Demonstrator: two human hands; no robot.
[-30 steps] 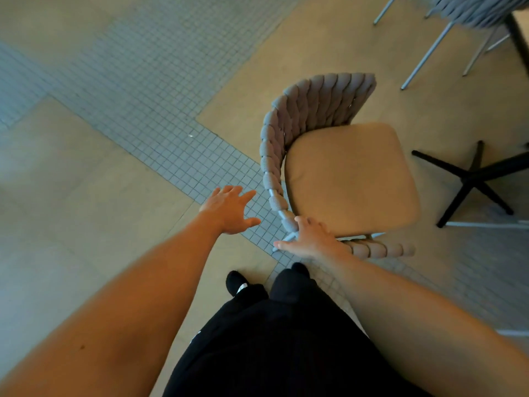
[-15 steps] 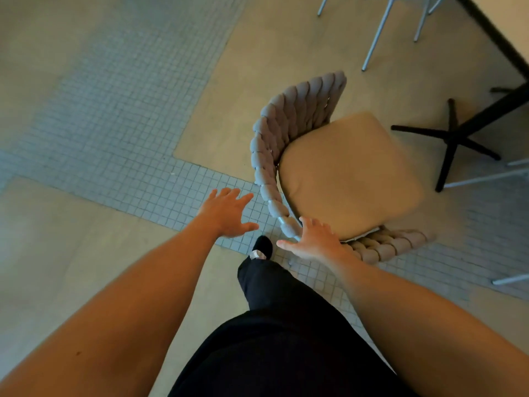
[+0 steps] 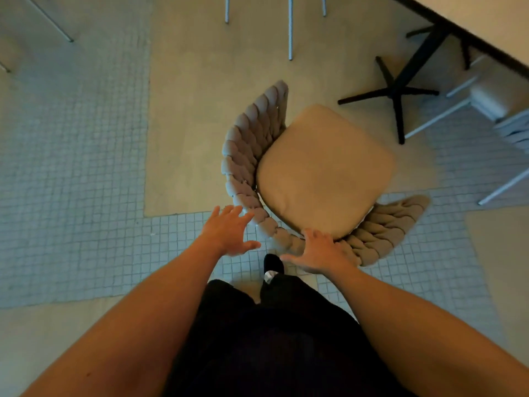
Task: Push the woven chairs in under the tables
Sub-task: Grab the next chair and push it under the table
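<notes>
A woven chair [image 3: 246,156] with a grey braided backrest and a tan seat cushion [image 3: 323,170] stands on the floor just in front of me, its seat facing the table [image 3: 486,21] at the upper right. My right hand [image 3: 317,250] rests on the near curve of the backrest, fingers over the top edge. My left hand [image 3: 229,230] is spread flat just left of the backrest, fingertips close to the weave; contact is unclear.
The table's black cross-shaped base [image 3: 398,93] stands on the floor beyond the chair. A second woven chair [image 3: 512,130] with pale metal legs sits at the right edge. More metal chair legs [image 3: 290,27] show at the top. My shoe [image 3: 272,265] is just behind the chair.
The chair has swung round and its seat now points more toward the table base. I have stepped forward, and both hands have stayed at the backrest.
</notes>
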